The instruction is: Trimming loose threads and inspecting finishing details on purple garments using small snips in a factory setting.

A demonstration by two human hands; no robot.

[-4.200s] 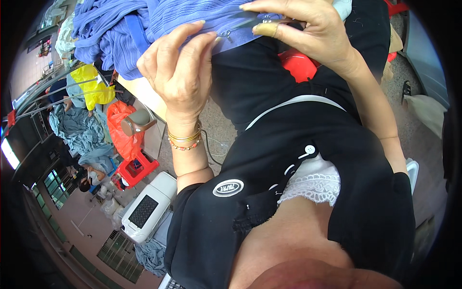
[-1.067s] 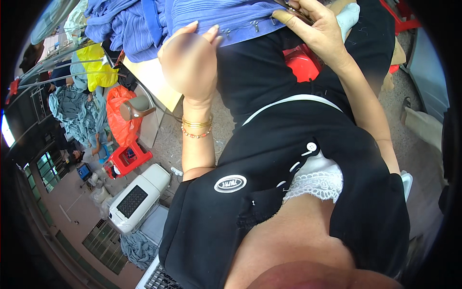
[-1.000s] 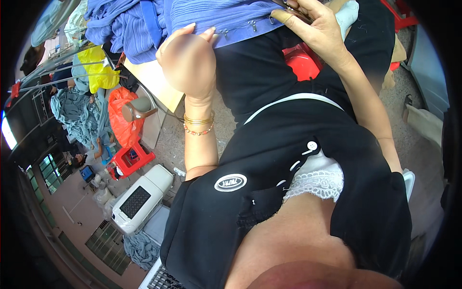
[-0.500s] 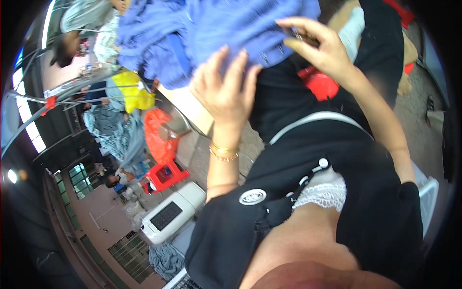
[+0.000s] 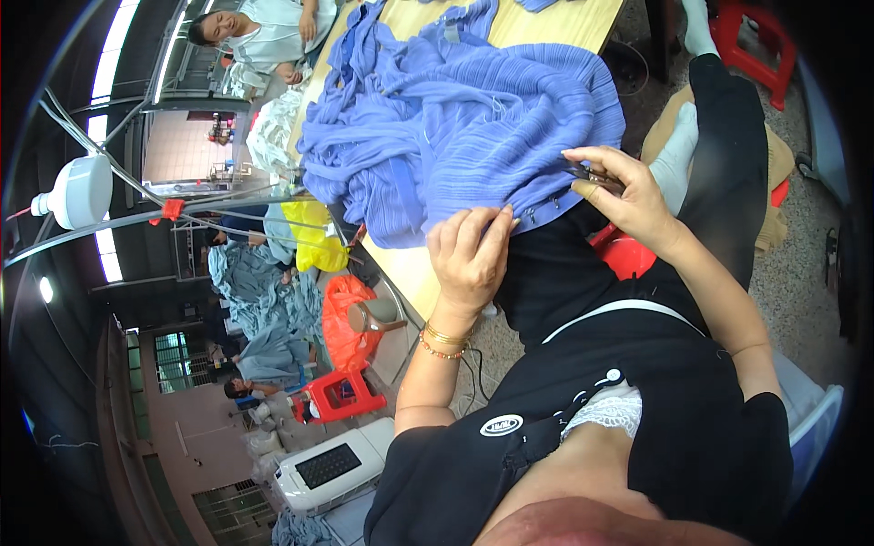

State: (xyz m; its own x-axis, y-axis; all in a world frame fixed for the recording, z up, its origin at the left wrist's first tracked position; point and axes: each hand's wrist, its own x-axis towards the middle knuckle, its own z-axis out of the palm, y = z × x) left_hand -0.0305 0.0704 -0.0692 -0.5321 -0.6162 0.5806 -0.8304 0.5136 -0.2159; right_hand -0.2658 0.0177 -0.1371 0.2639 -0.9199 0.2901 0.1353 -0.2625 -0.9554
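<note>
A periwinkle-blue ribbed knit garment (image 5: 537,118) lies bunched over the table's near edge and hangs toward my lap. Along its lower edge are small dark marks or clips and some loose white threads. My left hand (image 5: 469,257) is closed, its thumb and fingers pinching the garment's lower edge. In my right hand (image 5: 633,198), a small dark pair of thread snips (image 5: 608,180) sits between thumb and fingers. Its tip points at the fabric edge, just right of my left hand. The palm partly hides the snips.
Under the garment is a light wooden table (image 5: 401,273). A co-worker (image 5: 273,36) sits at the far left beside white cloth. Left of me stand a red stool (image 5: 337,396), an orange bag (image 5: 350,318) and a white machine (image 5: 328,466). Another red stool (image 5: 756,45) is at the far right.
My left hand has gone from spread fingers over the cloth to a pinch at its edge. The snips stay in my right hand. The view has shifted, showing more table.
</note>
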